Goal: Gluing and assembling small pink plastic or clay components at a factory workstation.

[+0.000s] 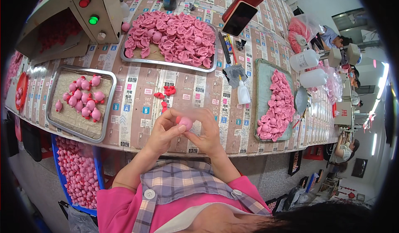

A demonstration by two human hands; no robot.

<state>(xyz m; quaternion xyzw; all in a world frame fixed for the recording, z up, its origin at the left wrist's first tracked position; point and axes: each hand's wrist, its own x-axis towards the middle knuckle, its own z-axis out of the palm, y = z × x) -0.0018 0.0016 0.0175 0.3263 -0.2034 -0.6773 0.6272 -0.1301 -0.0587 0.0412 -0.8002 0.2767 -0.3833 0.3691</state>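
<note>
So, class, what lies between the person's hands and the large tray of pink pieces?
In the head view, several small red pieces lie there on the patterned tabletop.

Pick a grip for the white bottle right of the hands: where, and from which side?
Probably the wide body of the white bottle, coming from the right. The narrow nozzle points away from the person, over the grey scrap, so avoid that end; bare tabletop separates the body from the green tray.

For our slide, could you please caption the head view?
Left hand holds a pink-and-red figurine, right hand alongside, near a metal tray of pink pieces.
</note>
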